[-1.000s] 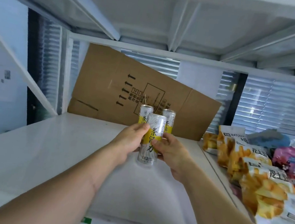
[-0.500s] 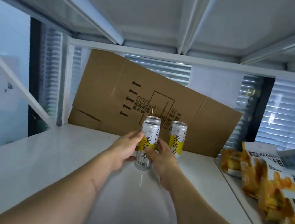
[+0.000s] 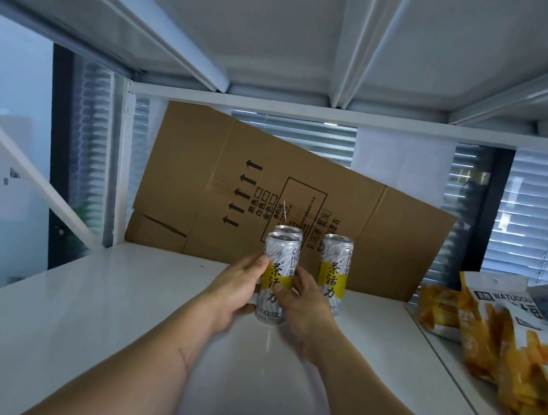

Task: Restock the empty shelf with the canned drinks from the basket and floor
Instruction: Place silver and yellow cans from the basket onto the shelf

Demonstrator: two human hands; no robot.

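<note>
A: Item: slim silver-and-yellow drink can [image 3: 277,278], white shelf [image 3: 80,314], twelve o'clock?

B: Left hand [image 3: 238,292] and right hand [image 3: 302,305] clasp it together, likely squaring it before two matching cans [image 3: 334,273]; flattened brown cardboard [image 3: 269,179] backs the row.

Shelf [image 3: 81,304] fills the lower frame. Front can [image 3: 277,278] stands on it at centre, left hand [image 3: 236,292] on its left side, right hand [image 3: 305,309] on its right. Second can [image 3: 292,233] directly behind it, mostly hidden. Third can [image 3: 334,270] to the right, slightly further back. Cardboard sheet [image 3: 219,193] leans tilted behind all three, at the shelf's back. Snack bags [image 3: 498,338] at right edge of frame, on the neighbouring shelf.
</note>
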